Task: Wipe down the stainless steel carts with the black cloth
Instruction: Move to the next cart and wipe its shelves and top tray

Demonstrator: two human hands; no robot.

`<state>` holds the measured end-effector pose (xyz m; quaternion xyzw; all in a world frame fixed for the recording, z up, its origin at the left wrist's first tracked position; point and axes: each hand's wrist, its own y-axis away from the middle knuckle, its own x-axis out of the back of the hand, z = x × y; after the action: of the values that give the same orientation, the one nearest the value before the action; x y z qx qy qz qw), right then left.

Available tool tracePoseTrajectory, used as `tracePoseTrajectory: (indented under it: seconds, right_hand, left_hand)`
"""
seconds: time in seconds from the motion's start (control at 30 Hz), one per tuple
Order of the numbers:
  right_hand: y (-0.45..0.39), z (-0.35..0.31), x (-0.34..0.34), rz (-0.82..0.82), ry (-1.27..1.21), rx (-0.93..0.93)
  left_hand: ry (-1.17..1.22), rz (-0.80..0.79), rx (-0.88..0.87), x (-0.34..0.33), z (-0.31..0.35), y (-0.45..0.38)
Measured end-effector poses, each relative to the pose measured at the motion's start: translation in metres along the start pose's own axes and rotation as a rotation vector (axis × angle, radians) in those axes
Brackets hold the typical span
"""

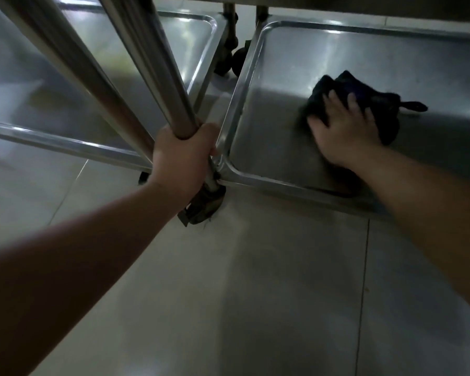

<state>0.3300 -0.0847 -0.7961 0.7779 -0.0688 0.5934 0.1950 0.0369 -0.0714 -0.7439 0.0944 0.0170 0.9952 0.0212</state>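
Note:
Two stainless steel carts stand side by side. The right cart's bottom shelf is a shiny tray with a raised rim. A black cloth lies on that shelf. My right hand presses flat on the cloth with fingers spread. My left hand grips the upright steel post at the near left corner of the right cart, just above its caster. The left cart's bottom shelf lies beside it.
Black caster wheels sit between the two carts at the back, and another caster is below my left hand. A second steel post slants across the left. Pale floor tiles fill the foreground. An upper shelf edge overhangs at the top.

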Motion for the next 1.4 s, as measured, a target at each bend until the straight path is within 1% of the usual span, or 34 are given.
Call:
tracePoseTrajectory:
  seconds: [0.03,0.07,0.1,0.17,0.23,0.27,0.3,0.33,0.37,0.43,0.5,0.53,0.57,0.63,0.7,0.8,0.93,1.07,1.13,1.23,1.3,1.4]
  right_hand:
    - [-0.007,-0.020,-0.003,0.006,-0.001,-0.015]
    - [-0.008,-0.041,-0.006,-0.001,0.011,0.016]
    - [-0.004,-0.060,-0.011,-0.017,0.037,0.093]
    - [0.018,-0.081,-0.022,-0.073,0.095,0.351]
    - [0.044,-0.072,-0.027,-0.147,0.102,0.612]
    - [0.050,-0.059,-0.026,-0.169,0.098,0.692]
    - [0.049,-0.045,-0.022,-0.171,0.092,0.730]
    - [0.041,-0.033,-0.016,-0.152,0.083,0.716]
    - [0.028,-0.022,-0.011,-0.118,0.070,0.655]
    - [-0.007,-0.014,0.000,-0.031,0.048,0.455]
    - [-0.046,-0.024,0.005,0.025,0.039,0.243]
    - [-0.064,-0.033,0.006,0.028,0.029,0.153]
    - [-0.080,-0.045,0.007,0.017,0.015,0.089]
    - [-0.100,-0.070,0.006,-0.014,-0.002,0.045]
    - [-0.107,-0.092,0.001,-0.026,0.006,0.075]
    - [-0.097,-0.109,-0.007,-0.036,0.008,0.167]
    - [-0.064,-0.109,-0.021,-0.044,0.031,0.246]
    - [-0.013,-0.108,-0.030,-0.074,-0.048,0.339]
    - [0.018,-0.104,-0.033,-0.111,-0.061,0.410]
    - [0.061,-0.091,-0.034,-0.202,-0.041,0.567]
    - [0.076,-0.078,-0.029,-0.262,-0.065,0.626]
    - [0.083,-0.052,-0.016,-0.302,-0.051,0.655]
  left_hand:
    - [-0.004,-0.009,-0.003,0.000,-0.001,-0.001]
    - [-0.002,-0.020,-0.004,0.001,-0.001,-0.001]
    - [0.005,-0.028,-0.009,0.002,-0.001,-0.002]
    - [0.013,-0.032,-0.021,0.002,-0.001,-0.003]
    - [0.035,-0.050,-0.027,0.002,-0.002,-0.004]
    - [0.040,-0.062,-0.024,0.002,-0.003,-0.004]
    - [0.034,-0.071,-0.019,0.002,-0.004,-0.005]
    - [0.024,-0.076,-0.015,0.003,-0.004,-0.006]
    - [0.018,-0.078,-0.017,0.003,-0.005,-0.006]
    - [0.032,-0.083,-0.035,0.003,-0.005,-0.005]
    - [0.044,-0.093,-0.047,0.003,-0.006,-0.004]
    - [0.044,-0.098,-0.046,0.003,-0.006,-0.004]
    - [0.046,-0.106,-0.045,0.003,-0.007,-0.004]
    - [0.056,-0.110,-0.039,0.002,-0.008,-0.006]
    - [0.069,-0.095,-0.025,0.001,-0.009,-0.007]
    - [0.082,-0.090,-0.029,0.001,-0.010,-0.007]
    - [0.095,-0.066,-0.061,-0.002,-0.012,-0.005]
    - [0.110,-0.060,-0.061,-0.004,-0.010,-0.004]
    - [0.136,-0.058,-0.035,-0.004,-0.007,-0.004]
    - [0.194,-0.042,0.005,-0.006,-0.003,-0.002]
    - [0.166,-0.053,-0.001,-0.006,-0.004,-0.002]
    - [0.073,-0.088,-0.032,0.001,-0.007,-0.004]
